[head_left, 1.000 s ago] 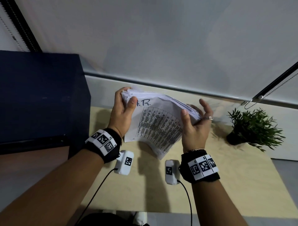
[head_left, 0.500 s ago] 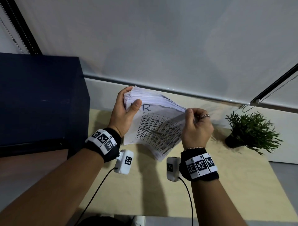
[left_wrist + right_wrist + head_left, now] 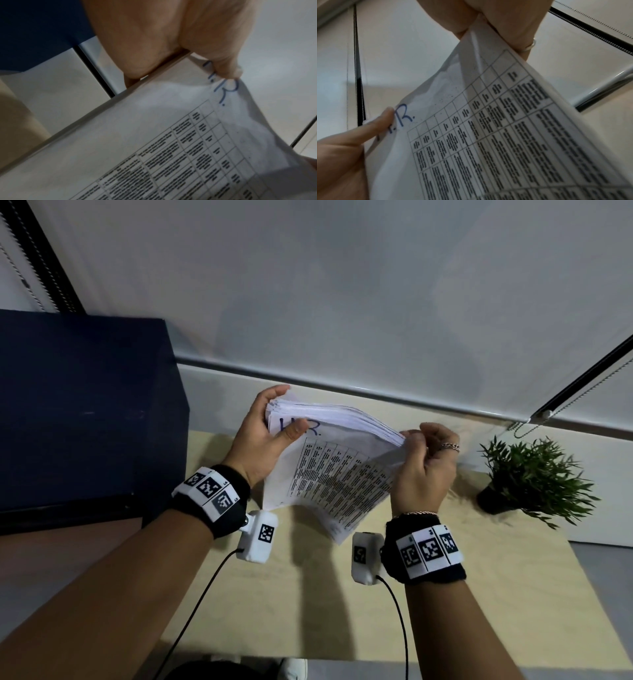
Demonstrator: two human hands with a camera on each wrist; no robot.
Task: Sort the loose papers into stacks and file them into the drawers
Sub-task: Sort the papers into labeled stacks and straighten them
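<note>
Both hands are up over the bench (image 3: 479,604), and the stack (image 3: 329,470) of papers sits between them, lifted clear of the wood and tilted with its printed face toward the camera. The left hand (image 3: 263,436) grips the stack's top left corner: thumb (image 3: 295,430) pressed flat on the front sheet right across the blue handwritten letters, fingers wrapped round the back edge. The left wrist view confirms it, thumb tip down on the ink, palm behind the pile. Over on the other side, the right hand (image 3: 424,467) is curled tight, pinching the stack's upper right edge, knuckles up, a ring (image 3: 450,446) showing on one finger. From the right wrist camera the sheet's corner runs up into that pinch. The pages fan out along the top edge between the two hands, and the bottom corner hangs down near the wrist cameras. A dark cabinet (image 3: 85,412) stands to the left, a small plant (image 3: 534,477) on the bench to the right, well apart from the papers
</note>
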